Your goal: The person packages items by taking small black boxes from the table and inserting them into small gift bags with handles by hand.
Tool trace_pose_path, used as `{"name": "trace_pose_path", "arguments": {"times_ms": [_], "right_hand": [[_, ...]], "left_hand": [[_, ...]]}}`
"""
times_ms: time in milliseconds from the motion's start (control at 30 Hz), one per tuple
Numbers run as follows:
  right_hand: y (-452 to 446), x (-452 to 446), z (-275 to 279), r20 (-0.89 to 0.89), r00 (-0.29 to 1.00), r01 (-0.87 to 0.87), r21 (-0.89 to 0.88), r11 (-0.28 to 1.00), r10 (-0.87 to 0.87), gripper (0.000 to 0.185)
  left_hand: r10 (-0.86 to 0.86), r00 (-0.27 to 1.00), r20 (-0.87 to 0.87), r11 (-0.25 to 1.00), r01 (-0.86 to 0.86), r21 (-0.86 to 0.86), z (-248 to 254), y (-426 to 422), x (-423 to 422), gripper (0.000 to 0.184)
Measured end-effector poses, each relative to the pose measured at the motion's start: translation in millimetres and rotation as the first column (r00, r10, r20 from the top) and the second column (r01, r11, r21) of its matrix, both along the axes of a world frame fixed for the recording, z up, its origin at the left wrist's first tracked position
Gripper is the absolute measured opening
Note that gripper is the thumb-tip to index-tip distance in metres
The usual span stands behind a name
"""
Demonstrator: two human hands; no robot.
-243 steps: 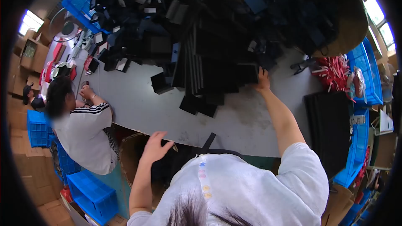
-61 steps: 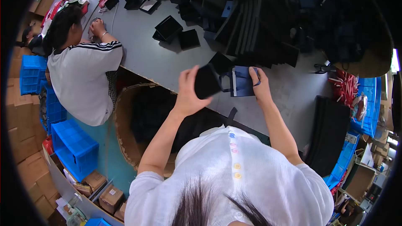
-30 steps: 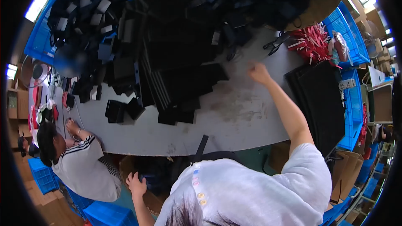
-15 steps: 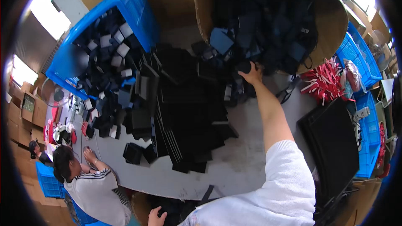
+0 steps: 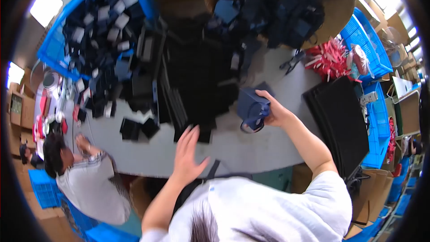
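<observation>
My right hand [image 5: 278, 111] grips a small dark blue boxy piece with a looped strap [image 5: 251, 106]; its exact kind is unclear. It is held above the grey table [image 5: 233, 154], to the right of a large stack of black flat pieces [image 5: 190, 78]. My left hand [image 5: 188, 154] is over the table's front part, just short of that stack, fingers stretched out and nothing in them. A pair of small black pieces [image 5: 139, 128] lies to its left.
An open cardboard box [image 5: 336, 13] of dark blue pieces stands at the back. A tipped blue crate [image 5: 51, 40] spills dark and white pieces on the left. Red-and-white strips [image 5: 329, 60] and a black padded stack [image 5: 338, 125] lie right. Another person [image 5: 89, 181] sits at left.
My right hand has come back from the cardboard box towards me with the dark blue piece. My left hand has risen from the table's edge and opened over the table. The view has shifted.
</observation>
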State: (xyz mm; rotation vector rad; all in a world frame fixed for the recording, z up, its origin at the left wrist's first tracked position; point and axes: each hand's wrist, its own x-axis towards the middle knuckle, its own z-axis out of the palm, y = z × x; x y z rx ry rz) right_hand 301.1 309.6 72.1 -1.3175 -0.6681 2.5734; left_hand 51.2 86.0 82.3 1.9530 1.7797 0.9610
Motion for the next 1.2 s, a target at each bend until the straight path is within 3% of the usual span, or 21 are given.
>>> {"name": "trace_pose_path", "arguments": {"times_ms": [67, 133, 167, 267, 300, 333, 400, 433, 467, 533, 567, 600, 667, 733, 800, 867, 900, 933, 1033, 1100, 1200], "right_hand": [[-47.5, -25.1, 19.2, -0.068, 0.993, -0.103, -0.106, 0.989, 0.096, 0.061], [-81.5, -52.7, 44.0, 0.121, 0.959, -0.255, -0.035, 0.966, 0.258, 0.064], [-94.0, -61.3, 28.1, 0.084, 0.984, -0.162, 0.070, 0.984, 0.156, 0.061], [-100.7, -78.5, 7.4, -0.015, 0.968, -0.242, 0.201, 0.949, 0.250, 0.046], [-101.5, -70.6, -19.6, -0.118, 0.925, -0.261, 0.491, 0.831, 0.361, 0.032], [-103.8, -77.4, -25.1, -0.118, 0.919, -0.275, 0.489, 0.828, 0.375, 0.032], [-100.0, -96.5, -28.7, 0.271, 0.940, -0.328, 0.887, 0.326, 0.209, 0.030], [-106.2, -104.5, -20.9, 0.030, 0.984, -0.115, 0.855, 0.505, 0.174, 0.040], [-113.3, -114.9, -6.5, 0.036, 0.978, -0.136, 0.857, 0.497, 0.206, 0.040], [-130.8, -138.2, 17.1, 0.232, 0.936, -0.263, 0.961, 0.087, 0.263, 0.043], [-133.9, -152.7, 3.1, 0.184, 0.963, -0.171, 0.982, -0.083, 0.195, 0.041], [-135.0, -161.0, -1.7, 0.189, 0.955, -0.174, 0.981, -0.083, 0.229, 0.041], [-137.0, -177.7, -5.5, 0.052, 0.999, -0.049, 0.976, -0.212, 0.011, 0.028], [-133.4, -195.5, 2.4, -0.244, 0.965, 0.232, 0.965, -0.122, -0.097, 0.017], [-120.2, -203.1, -9.6, -0.150, 0.985, 0.169, 0.933, 0.319, -0.082, 0.022], [-127.9, -195.1, -16.8, 0.140, 0.935, -0.318, 0.736, 0.598, 0.325, 0.037], [-129.3, -188.0, -45.8, -0.028, 0.899, -0.319, 0.642, 0.697, 0.437, 0.044], [-132.0, -180.2, -58.8, -0.071, 0.904, -0.368, 0.371, 0.853, 0.421, 0.042], [-133.8, -182.1, -41.6, 0.106, 0.988, -0.134, 0.258, 0.957, 0.110, 0.039], [-125.0, -172.3, -47.0, 0.055, 0.997, -0.069, 0.266, 0.962, 0.056, 0.046], [-124.6, -169.6, -52.5, 0.212, 0.977, -0.124, 0.424, 0.897, 0.034, 0.047]], "left_hand": [[-0.174, 0.984, -0.024, 0.982, 0.175, 0.068, 8.0, 23.1, 22.5, 0.101], [-0.261, 0.965, -0.006, 0.959, 0.260, 0.118, -1.9, 33.6, 31.2, 0.105], [-0.217, 0.976, -0.019, 0.963, 0.217, 0.159, -9.6, 31.8, 29.2, 0.105], [-0.107, 0.994, -0.028, 0.965, 0.110, 0.240, -30.0, 16.4, 22.1, 0.106], [-0.052, 0.999, -0.016, 0.960, 0.054, 0.273, -34.9, 10.5, 18.5, 0.108], [-0.036, 0.999, -0.015, 0.962, 0.039, 0.271, -39.9, 3.8, 13.7, 0.108], [0.058, 0.947, 0.316, 0.989, -0.099, 0.115, -47.8, -3.5, 1.3, 0.111], [0.102, 0.957, 0.273, 0.983, -0.139, 0.117, -50.5, -9.4, -8.0, 0.114], [0.132, 0.951, 0.278, 0.978, -0.171, 0.121, -53.7, -12.8, -13.9, 0.114], [0.156, 0.959, 0.237, 0.961, -0.203, 0.189, -61.7, -23.9, -21.9, 0.111], [0.139, 0.951, 0.275, 0.965, -0.192, 0.179, -65.4, -26.5, -25.0, 0.107], [0.163, 0.960, 0.227, 0.955, -0.211, 0.207, -66.0, -28.6, -23.8, 0.104], [0.178, 0.921, 0.346, 0.939, -0.265, 0.220, -70.9, -32.1, -23.6, 0.101], [0.185, 0.924, 0.335, 0.926, -0.279, 0.256, -71.6, -39.0, -28.2, 0.100], [0.173, 0.750, 0.639, 0.864, -0.427, 0.268, -72.9, -43.2, -26.7, 0.097], [0.145, 0.819, 0.555, 0.795, -0.430, 0.427, -79.3, -41.8, -36.8, 0.103], [0.091, 0.852, 0.515, 0.846, -0.339, 0.411, -81.7, -43.6, -44.5, 0.104], [0.031, 0.879, 0.476, 0.888, -0.243, 0.391, -83.1, -45.4, -54.2, 0.105], [0.354, 0.929, 0.106, 0.902, -0.369, 0.226, -92.4, -49.7, -121.6, 0.110], [0.684, 0.727, -0.061, 0.726, -0.669, 0.159, -115.9, -42.6, -189.2, 0.116], [0.781, 0.541, -0.311, 0.500, -0.841, -0.207, -163.4, -26.7, -274.8, 0.114]]}}
